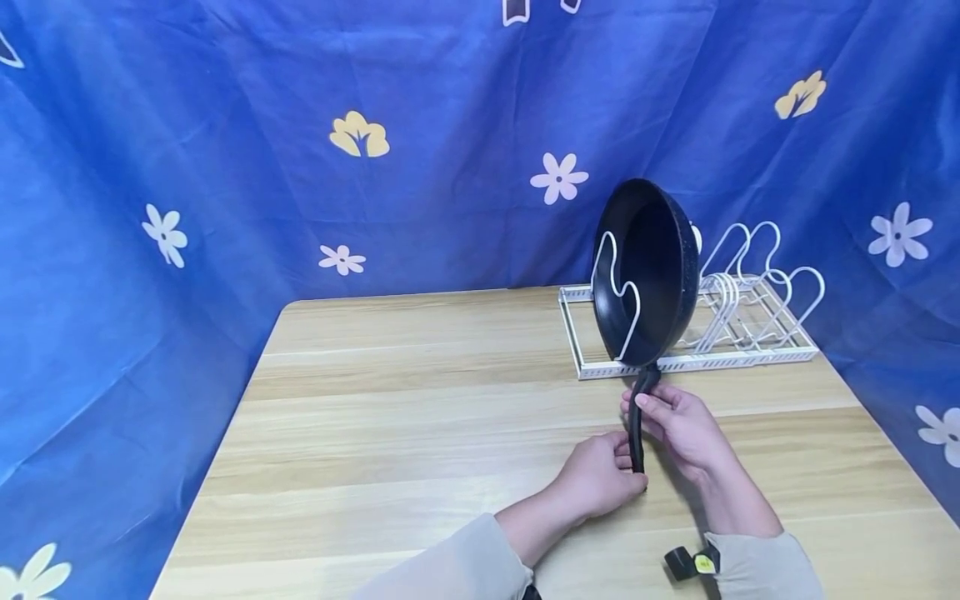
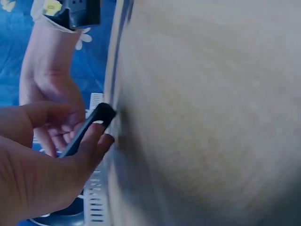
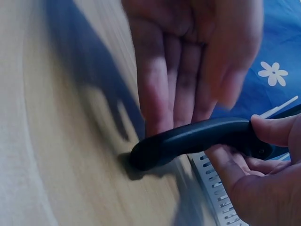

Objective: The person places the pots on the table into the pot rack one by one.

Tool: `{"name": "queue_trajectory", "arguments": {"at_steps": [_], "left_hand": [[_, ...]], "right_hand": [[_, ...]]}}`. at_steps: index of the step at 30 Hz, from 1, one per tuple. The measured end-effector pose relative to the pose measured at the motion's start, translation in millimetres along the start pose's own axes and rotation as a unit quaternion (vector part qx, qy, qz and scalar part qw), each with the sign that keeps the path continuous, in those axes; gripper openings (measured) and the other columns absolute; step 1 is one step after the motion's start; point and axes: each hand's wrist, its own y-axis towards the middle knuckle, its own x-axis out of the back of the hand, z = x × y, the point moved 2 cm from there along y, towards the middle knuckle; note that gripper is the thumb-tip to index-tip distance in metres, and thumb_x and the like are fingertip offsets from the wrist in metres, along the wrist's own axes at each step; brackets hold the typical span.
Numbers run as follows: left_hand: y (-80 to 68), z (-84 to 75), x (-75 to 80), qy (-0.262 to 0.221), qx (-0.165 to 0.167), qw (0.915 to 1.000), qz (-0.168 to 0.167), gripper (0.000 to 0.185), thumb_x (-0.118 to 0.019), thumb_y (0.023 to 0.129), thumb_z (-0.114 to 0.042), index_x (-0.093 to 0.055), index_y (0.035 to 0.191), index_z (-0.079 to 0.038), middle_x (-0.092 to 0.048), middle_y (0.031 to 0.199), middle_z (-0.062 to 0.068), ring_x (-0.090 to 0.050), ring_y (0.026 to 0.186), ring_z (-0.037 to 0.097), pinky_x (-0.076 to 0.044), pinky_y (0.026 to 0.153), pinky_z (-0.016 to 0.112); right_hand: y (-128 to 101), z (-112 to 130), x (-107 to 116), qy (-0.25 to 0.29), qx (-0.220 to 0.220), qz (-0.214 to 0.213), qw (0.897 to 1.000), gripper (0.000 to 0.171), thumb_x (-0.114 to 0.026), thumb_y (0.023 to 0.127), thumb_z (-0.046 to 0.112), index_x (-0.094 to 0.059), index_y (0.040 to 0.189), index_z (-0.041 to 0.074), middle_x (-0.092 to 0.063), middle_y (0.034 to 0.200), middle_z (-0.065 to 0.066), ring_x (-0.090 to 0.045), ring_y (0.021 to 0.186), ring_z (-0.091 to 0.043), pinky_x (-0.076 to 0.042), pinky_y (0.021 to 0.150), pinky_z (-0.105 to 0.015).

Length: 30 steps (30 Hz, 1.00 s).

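A black frying pan (image 1: 654, 242) stands on edge in a white wire rack (image 1: 735, 360), its hollow side turned left and its handle (image 1: 637, 425) reaching over the table toward me. With thumb and fingers on opposite sides, my right hand (image 1: 690, 429) pinches the handle close to the pan. My left hand (image 1: 592, 479) is at the handle's free end. In the right wrist view its fingers (image 3: 155, 94) lie straight against the handle end, while the thumb looks apart from it.
More wire loops (image 1: 780, 283) rise from the rack's right half. The wooden table (image 1: 420, 417) extends left and in front of the rack. A blue flowered cloth (image 1: 450, 150) hangs behind the table.
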Motion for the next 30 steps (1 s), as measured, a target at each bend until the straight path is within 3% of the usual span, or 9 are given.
{"name": "queue_trajectory", "arguments": {"at_steps": [6,10,12,14,17,20,23,26,30], "left_hand": [[-4.2,-8.9,2.7,0.038,-0.004,0.9983,0.044,0.068,-0.085,0.089,-0.014,-0.059,0.15,0.002,-0.079,0.132,0.013,-0.077,0.121,0.018,-0.058,0.104,0.019],[-8.7,-9.4,7.3,0.076,-0.009,0.9937,0.082,0.074,-0.086,0.089,-0.019,-0.055,0.155,-0.002,-0.082,0.108,0.003,-0.076,0.095,0.008,-0.058,0.088,0.017],[-13.6,-9.5,11.1,0.128,-0.026,0.9856,0.108,0.078,-0.086,0.091,-0.026,-0.052,0.158,-0.006,-0.077,0.105,-0.002,-0.068,0.085,0.002,-0.055,0.084,0.017],[-20.6,-10.3,16.2,0.18,-0.056,0.973,0.133,0.078,-0.084,0.093,-0.032,-0.051,0.159,-0.008,-0.074,0.12,-0.001,-0.065,0.087,-0.001,-0.054,0.087,0.016],[-32.2,-12.3,26.1,0.257,-0.117,0.9488,0.142,0.068,-0.077,0.099,-0.04,-0.056,0.156,-0.01,-0.065,0.15,0.002,-0.068,0.113,0.0,-0.053,0.108,0.019],[-41.7,-13.3,37.4,0.293,-0.166,0.9359,0.104,0.05,-0.071,0.103,-0.036,-0.065,0.146,-0.012,-0.062,0.157,0.002,-0.067,0.126,0.005,-0.051,0.115,0.023],[-48.7,-13.8,49.6,0.3,-0.191,0.9341,0.036,0.034,-0.069,0.105,-0.027,-0.071,0.136,-0.014,-0.07,0.147,-0.001,-0.07,0.123,0.008,-0.055,0.113,0.027],[-55.2,-15.6,61.5,0.319,-0.202,0.9251,-0.038,0.028,-0.069,0.104,-0.023,-0.074,0.13,-0.015,-0.07,0.145,-0.002,-0.069,0.129,0.015,-0.055,0.113,0.035],[-64.6,-16.2,73.9,0.38,-0.21,0.8926,-0.122,0.03,-0.071,0.103,-0.026,-0.074,0.131,-0.014,-0.059,0.161,0.007,-0.059,0.145,0.03,-0.051,0.119,0.049]], "right_hand": [[1,1,6,-0.016,0.005,0.002,1.0,0.046,-0.051,0.113,0.005,-0.037,0.145,-0.025,-0.081,0.104,0.01,-0.077,0.103,-0.003,-0.063,0.098,-0.021],[1,2,9,-0.064,-0.006,-0.013,0.998,0.051,-0.053,0.113,0.008,-0.038,0.148,-0.025,-0.082,0.111,0.004,-0.076,0.103,-0.002,-0.062,0.096,-0.018],[0,5,11,-0.142,-0.005,-0.03,0.989,0.049,-0.057,0.113,0.013,-0.047,0.146,-0.022,-0.081,0.112,0.001,-0.075,0.098,-0.001,-0.061,0.091,-0.016],[-3,9,12,-0.245,0.001,-0.049,0.968,0.043,-0.061,0.111,0.017,-0.058,0.14,-0.015,-0.081,0.11,-0.004,-0.073,0.095,-0.005,-0.058,0.086,-0.018],[-9,18,11,-0.414,0.04,-0.064,0.907,0.033,-0.063,0.11,0.023,-0.069,0.129,-0.004,-0.081,0.106,-0.012,-0.074,0.094,-0.02,-0.06,0.085,-0.035],[-19,26,4,-0.522,0.081,-0.066,0.846,0.026,-0.063,0.109,0.024,-0.072,0.122,0.004,-0.081,0.108,-0.018,-0.077,0.101,-0.038,-0.06,0.089,-0.056],[-28,34,-6,-0.59,0.107,-0.073,0.797,0.025,-0.065,0.108,0.026,-0.073,0.118,0.005,-0.08,0.11,-0.021,-0.076,0.105,-0.046,-0.058,0.088,-0.065],[-37,43,-16,-0.624,0.13,-0.085,0.766,0.028,-0.067,0.106,0.027,-0.074,0.117,0.002,-0.078,0.107,-0.022,-0.075,0.101,-0.047,-0.058,0.087,-0.064],[-47,54,-30,-0.642,0.169,-0.096,0.742,0.034,-0.072,0.104,0.027,-0.073,0.12,-0.002,-0.077,0.112,-0.024,-0.074,0.107,-0.047,-0.058,0.094,-0.063]]}}
